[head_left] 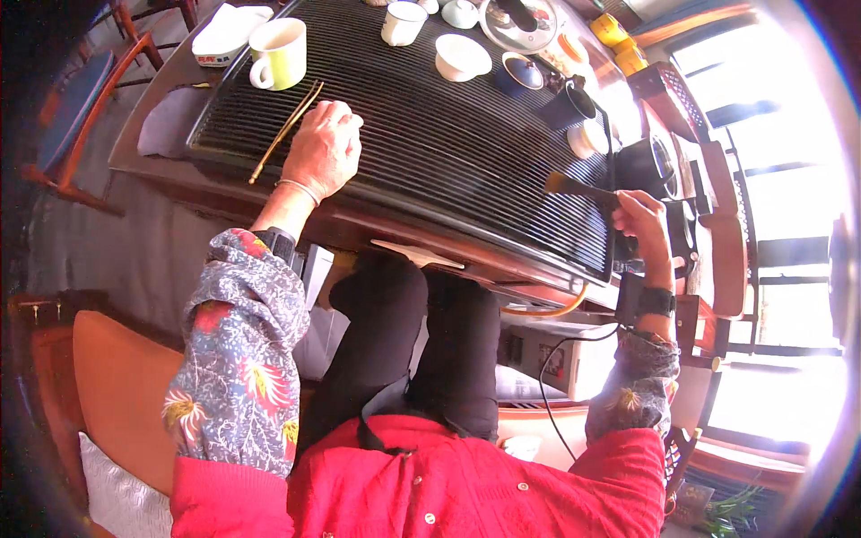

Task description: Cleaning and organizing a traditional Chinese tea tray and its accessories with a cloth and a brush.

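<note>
My left hand (pixel 325 151) rests with curled fingers at the near left of a black ribbed tea tray (pixel 404 134). Whatever its fingers may hold is hidden. Thin wooden tongs (pixel 285 133) lie slanted right beside it, on the little-finger side; whether they touch the hand I cannot tell. At the tray's right side, my right hand (pixel 639 220) grips a dark-handled brush (pixel 581 186), its brown bristles pointing left over the ridges.
A yellow-green mug (pixel 280 56), white cup (pixel 404 23), white bowl (pixel 463 57), dark blue lidded pot (pixel 521 73), black cup (pixel 568 105) and small cream cup (pixel 587 139) stand along the tray. Beyond its right edge sits a black kettle-like vessel (pixel 646 168). Grey cloth (pixel 170 123) lies left.
</note>
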Action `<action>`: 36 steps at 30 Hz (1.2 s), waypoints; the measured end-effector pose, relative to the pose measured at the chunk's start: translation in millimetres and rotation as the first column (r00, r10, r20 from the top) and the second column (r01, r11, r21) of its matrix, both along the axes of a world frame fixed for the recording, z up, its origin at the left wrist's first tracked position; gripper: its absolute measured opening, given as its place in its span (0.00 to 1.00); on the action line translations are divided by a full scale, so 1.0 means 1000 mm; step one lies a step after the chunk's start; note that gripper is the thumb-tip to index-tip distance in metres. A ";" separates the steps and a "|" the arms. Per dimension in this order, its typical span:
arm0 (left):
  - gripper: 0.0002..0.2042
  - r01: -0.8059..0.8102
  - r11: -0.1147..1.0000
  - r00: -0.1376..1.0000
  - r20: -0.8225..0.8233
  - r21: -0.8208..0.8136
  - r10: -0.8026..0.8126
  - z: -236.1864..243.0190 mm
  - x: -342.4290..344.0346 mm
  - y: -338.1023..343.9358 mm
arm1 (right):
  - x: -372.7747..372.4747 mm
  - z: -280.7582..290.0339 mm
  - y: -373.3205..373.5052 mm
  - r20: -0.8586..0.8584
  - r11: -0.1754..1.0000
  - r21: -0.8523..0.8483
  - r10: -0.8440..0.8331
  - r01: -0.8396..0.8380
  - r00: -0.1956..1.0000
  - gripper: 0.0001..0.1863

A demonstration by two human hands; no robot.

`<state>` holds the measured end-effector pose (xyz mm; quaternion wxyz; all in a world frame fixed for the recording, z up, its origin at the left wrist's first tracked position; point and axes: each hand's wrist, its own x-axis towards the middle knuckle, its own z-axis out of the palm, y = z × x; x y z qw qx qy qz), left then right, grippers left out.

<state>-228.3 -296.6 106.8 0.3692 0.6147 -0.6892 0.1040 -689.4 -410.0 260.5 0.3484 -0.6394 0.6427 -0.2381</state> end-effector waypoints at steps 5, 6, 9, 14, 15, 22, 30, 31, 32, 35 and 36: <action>0.06 -0.001 1.000 1.000 0.003 -0.001 0.001 -0.001 -0.001 -0.001 | 0.012 0.018 0.008 -0.053 0.995 -0.098 0.032 -0.037 0.998 0.13; 0.06 -0.002 1.000 1.000 0.006 0.003 0.002 0.000 -0.001 -0.001 | 0.027 0.021 0.011 -0.050 0.995 -0.094 0.033 -0.038 0.998 0.13; 0.06 -0.003 1.000 1.000 0.017 0.014 0.003 -0.001 0.001 0.001 | 0.096 0.021 0.023 0.124 0.963 -0.092 0.262 -0.252 0.957 0.13; 0.02 -0.001 1.000 1.000 -0.013 -0.012 0.001 -0.002 0.001 0.000 | 0.186 -0.005 0.026 0.264 0.888 -0.064 0.455 -0.455 0.851 0.14; 0.02 0.001 1.000 1.000 -0.017 -0.014 -0.001 -0.003 -0.001 -0.004 | 0.191 -0.011 0.023 0.270 0.872 -0.055 0.482 -0.486 0.834 0.14; 0.04 0.000 1.000 1.000 0.013 0.021 -0.001 0.002 0.000 -0.001 | 0.136 -0.014 0.011 0.163 0.899 -0.015 0.434 -0.437 0.886 0.11; 0.03 -0.008 1.000 1.000 0.006 -0.014 0.008 -0.006 0.004 -0.004 | 0.012 0.006 0.012 -0.052 0.984 0.065 0.170 -0.166 0.984 0.11; 0.03 0.004 0.999 1.000 0.007 -0.034 -0.004 -0.006 0.003 -0.005 | 0.003 0.011 0.012 -0.089 0.985 0.062 0.168 -0.163 0.982 0.11; 0.03 0.016 0.998 1.000 0.007 -0.055 -0.016 -0.005 0.003 -0.005 | -0.006 0.013 0.013 -0.093 0.987 0.059 0.155 -0.150 0.983 0.11; 0.03 0.008 0.999 1.000 0.016 -0.034 -0.007 -0.005 0.001 -0.005 | -0.018 0.019 0.018 -0.099 0.991 0.035 0.132 -0.129 0.986 0.11; 0.03 0.008 1.000 1.000 0.011 -0.027 -0.008 -0.006 0.001 -0.005 | -0.020 0.022 0.018 -0.137 0.986 0.016 0.169 -0.168 0.976 0.11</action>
